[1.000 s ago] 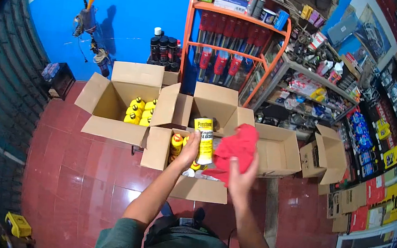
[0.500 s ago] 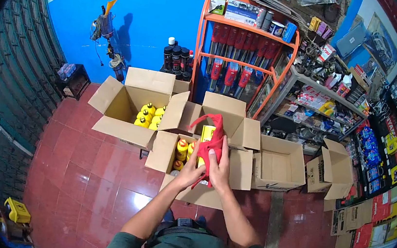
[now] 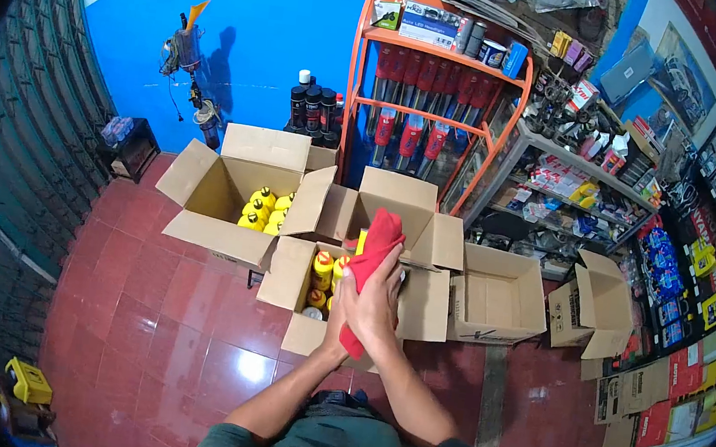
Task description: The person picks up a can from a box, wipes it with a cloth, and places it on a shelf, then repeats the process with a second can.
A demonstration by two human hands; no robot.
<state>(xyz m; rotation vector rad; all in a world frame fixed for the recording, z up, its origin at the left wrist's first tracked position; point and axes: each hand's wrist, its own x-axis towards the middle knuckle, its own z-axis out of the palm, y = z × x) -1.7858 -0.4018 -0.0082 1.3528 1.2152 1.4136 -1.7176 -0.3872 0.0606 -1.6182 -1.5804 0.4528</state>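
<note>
My right hand [image 3: 377, 303] is closed on a red cloth [image 3: 377, 248], pressing it over a yellow bottle [image 3: 362, 242]. Only a strip of the bottle shows beside the cloth; the rest is covered. My left hand [image 3: 340, 308] grips the bottle from the left and below, its fingers mostly hidden behind the right hand and cloth. Both hands are above an open cardboard box [image 3: 286, 273]. Inside that box, to the left of my hands, stand several yellow bottles [image 3: 322, 264] and a round grey-white top [image 3: 312, 313].
Another open carton [image 3: 197, 236] at the left holds several yellow bottles [image 3: 255, 209]. Further open cartons [image 3: 496, 332] stand to the right. Behind them are an orange rack [image 3: 419, 113] and a cluttered glass cabinet [image 3: 578, 151]. Red tiled floor [image 3: 152, 324] lies in front.
The right hand has moved across the left, and the cloth now wraps over the bottle's front, hiding most of its yellow side. The view has shifted slightly.
</note>
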